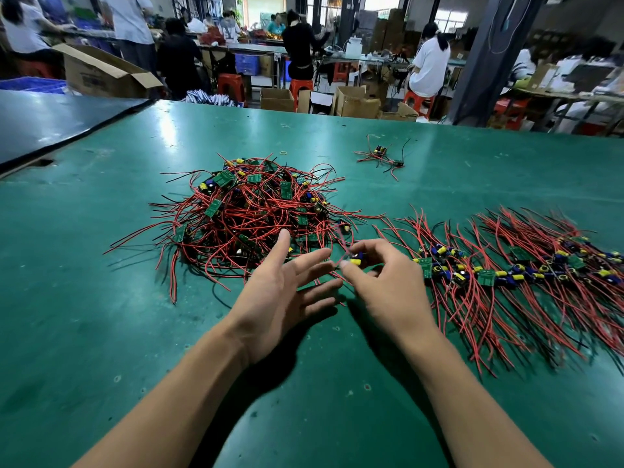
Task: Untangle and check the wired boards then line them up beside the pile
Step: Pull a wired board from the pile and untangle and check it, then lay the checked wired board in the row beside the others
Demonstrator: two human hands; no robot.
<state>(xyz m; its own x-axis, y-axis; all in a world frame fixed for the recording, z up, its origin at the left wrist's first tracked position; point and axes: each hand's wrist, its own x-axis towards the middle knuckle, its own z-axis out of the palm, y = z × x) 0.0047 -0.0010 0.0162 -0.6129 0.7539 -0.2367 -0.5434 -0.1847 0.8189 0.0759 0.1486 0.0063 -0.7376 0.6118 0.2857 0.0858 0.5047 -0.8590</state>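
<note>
A tangled pile of small green boards with red and black wires lies on the green table, left of centre. To its right, a row of boards is laid out with wires running toward and away from me. My right hand pinches one small board with yellow and blue parts, just in front of the pile's right edge. My left hand hovers beside it, palm up, fingers spread and straight, holding nothing.
Two loose wired boards lie apart at the far middle of the table. A dark table adjoins at the left. Beyond the far edge are cardboard boxes, red stools and several people at benches.
</note>
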